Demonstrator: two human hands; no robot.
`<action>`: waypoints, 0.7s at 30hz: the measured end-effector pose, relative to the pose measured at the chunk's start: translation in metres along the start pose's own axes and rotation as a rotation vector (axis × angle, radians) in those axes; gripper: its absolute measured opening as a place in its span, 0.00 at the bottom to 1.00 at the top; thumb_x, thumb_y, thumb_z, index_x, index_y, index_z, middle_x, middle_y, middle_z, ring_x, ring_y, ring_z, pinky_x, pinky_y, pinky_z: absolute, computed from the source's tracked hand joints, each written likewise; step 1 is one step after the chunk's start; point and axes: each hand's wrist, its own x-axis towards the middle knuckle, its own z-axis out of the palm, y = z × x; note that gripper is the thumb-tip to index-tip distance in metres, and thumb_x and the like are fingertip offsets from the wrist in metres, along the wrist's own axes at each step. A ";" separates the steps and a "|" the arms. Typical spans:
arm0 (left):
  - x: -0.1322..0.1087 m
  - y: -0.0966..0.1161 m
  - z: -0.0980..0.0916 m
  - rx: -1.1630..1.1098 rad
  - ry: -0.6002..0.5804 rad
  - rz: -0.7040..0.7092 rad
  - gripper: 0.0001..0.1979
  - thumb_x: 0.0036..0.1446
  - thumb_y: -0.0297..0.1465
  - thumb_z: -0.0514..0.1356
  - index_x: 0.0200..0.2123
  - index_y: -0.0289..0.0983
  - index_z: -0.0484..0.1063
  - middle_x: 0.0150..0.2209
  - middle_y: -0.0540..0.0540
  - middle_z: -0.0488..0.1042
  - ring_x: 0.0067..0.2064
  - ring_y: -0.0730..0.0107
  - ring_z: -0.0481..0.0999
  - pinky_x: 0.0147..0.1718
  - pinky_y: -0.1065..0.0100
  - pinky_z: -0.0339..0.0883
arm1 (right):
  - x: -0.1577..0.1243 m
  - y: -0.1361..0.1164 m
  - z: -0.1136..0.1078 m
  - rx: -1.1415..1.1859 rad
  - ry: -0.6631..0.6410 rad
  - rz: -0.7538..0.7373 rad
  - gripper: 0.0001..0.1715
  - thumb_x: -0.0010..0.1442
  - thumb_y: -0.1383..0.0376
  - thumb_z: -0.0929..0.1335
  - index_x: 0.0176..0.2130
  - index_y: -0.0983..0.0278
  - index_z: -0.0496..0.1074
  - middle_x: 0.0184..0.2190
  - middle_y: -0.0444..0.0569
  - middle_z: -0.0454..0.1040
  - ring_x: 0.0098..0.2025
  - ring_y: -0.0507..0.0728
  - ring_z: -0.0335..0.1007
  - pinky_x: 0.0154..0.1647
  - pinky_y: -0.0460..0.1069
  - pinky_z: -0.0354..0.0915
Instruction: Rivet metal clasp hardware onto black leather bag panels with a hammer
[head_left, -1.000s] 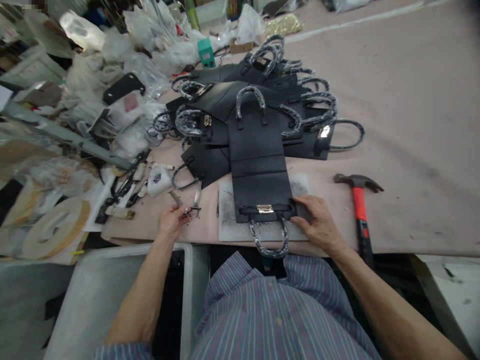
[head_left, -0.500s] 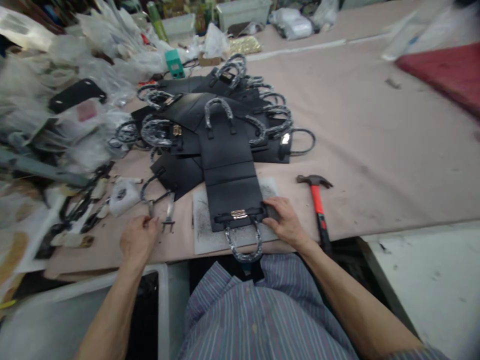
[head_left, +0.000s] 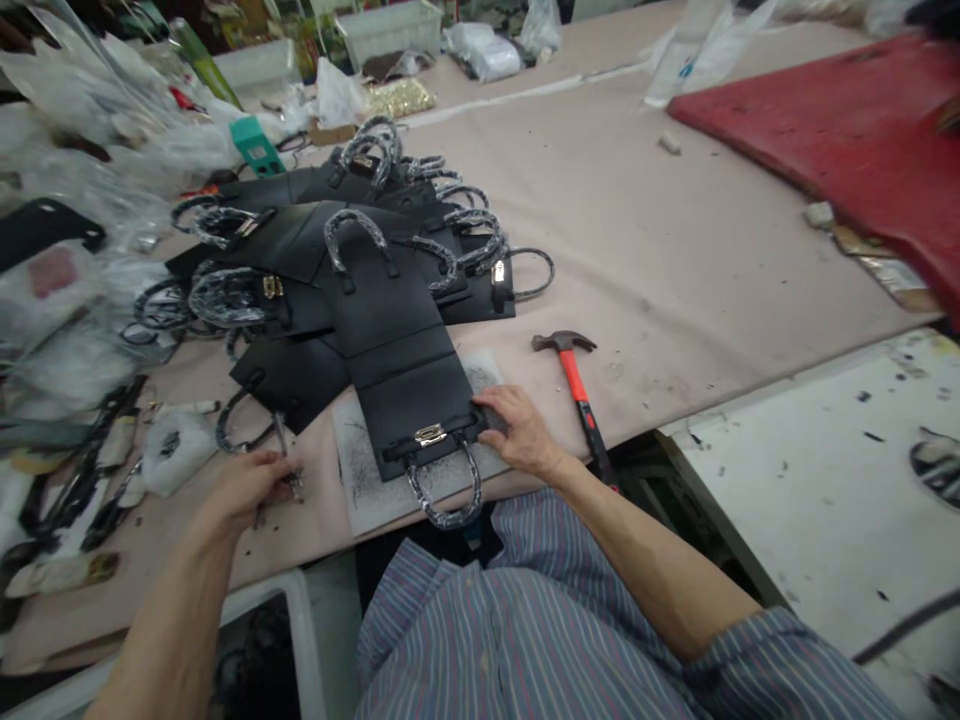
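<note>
A black handbag panel (head_left: 405, 365) with a gold clasp (head_left: 430, 434) and a plastic-wrapped handle (head_left: 448, 500) lies partly on a pale board (head_left: 367, 490). My right hand (head_left: 521, 430) is at the panel's right edge beside the clasp. Its thumb and fingers close on a small dark block (head_left: 493, 418), whose exact kind I cannot make out. On the left, my left hand (head_left: 255, 482) has its fingers bent around a slim metal pronged tool (head_left: 280, 432), partly hidden by them. A claw hammer (head_left: 574, 380) with a red and black handle rests right of the board.
Behind the panel is a pile of black bag pieces (head_left: 300, 235) with wrapped handles. Hand tools (head_left: 90, 480) and plastic bags (head_left: 82, 340) crowd the left. A red sheet (head_left: 817, 110) covers the far right. An open bin (head_left: 304, 640) stands below the table edge.
The view has swung right, shifting everything leftward. My left hand has moved from beside the metal pronged tool onto it. My right hand stays at the panel's edge.
</note>
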 end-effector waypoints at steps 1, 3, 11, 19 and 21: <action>-0.009 0.005 0.005 -0.058 -0.014 -0.003 0.11 0.38 0.27 0.72 0.23 0.35 0.72 0.21 0.49 0.73 0.21 0.71 0.71 0.19 0.73 0.67 | 0.000 0.000 0.000 0.000 0.000 0.003 0.25 0.61 0.57 0.72 0.56 0.60 0.71 0.52 0.56 0.74 0.55 0.67 0.67 0.57 0.65 0.64; -0.030 0.018 0.024 -0.241 -0.017 0.087 0.09 0.41 0.27 0.71 0.26 0.34 0.75 0.27 0.48 0.77 0.27 0.70 0.76 0.25 0.73 0.73 | -0.001 0.001 0.000 0.001 -0.003 0.010 0.25 0.61 0.57 0.71 0.56 0.59 0.70 0.52 0.56 0.74 0.55 0.67 0.67 0.57 0.65 0.64; -0.085 0.046 0.162 -0.450 -0.110 0.511 0.15 0.48 0.33 0.72 0.40 0.37 0.79 0.39 0.45 0.82 0.39 0.65 0.81 0.45 0.63 0.77 | -0.001 0.001 -0.001 0.008 -0.004 0.001 0.25 0.62 0.57 0.71 0.56 0.62 0.70 0.52 0.57 0.74 0.55 0.66 0.67 0.58 0.64 0.64; -0.087 0.035 0.212 -0.206 -0.226 0.852 0.03 0.57 0.29 0.67 0.37 0.38 0.78 0.43 0.43 0.82 0.48 0.61 0.82 0.54 0.58 0.74 | -0.001 0.002 -0.002 0.032 -0.010 0.034 0.25 0.60 0.60 0.72 0.56 0.59 0.70 0.51 0.54 0.74 0.54 0.66 0.67 0.57 0.66 0.64; -0.086 0.032 0.213 -0.187 -0.207 0.862 0.04 0.57 0.29 0.67 0.37 0.39 0.78 0.43 0.43 0.82 0.47 0.61 0.82 0.54 0.58 0.74 | 0.000 0.003 -0.002 0.041 -0.010 0.029 0.25 0.60 0.61 0.72 0.56 0.59 0.70 0.51 0.54 0.74 0.55 0.66 0.66 0.57 0.66 0.65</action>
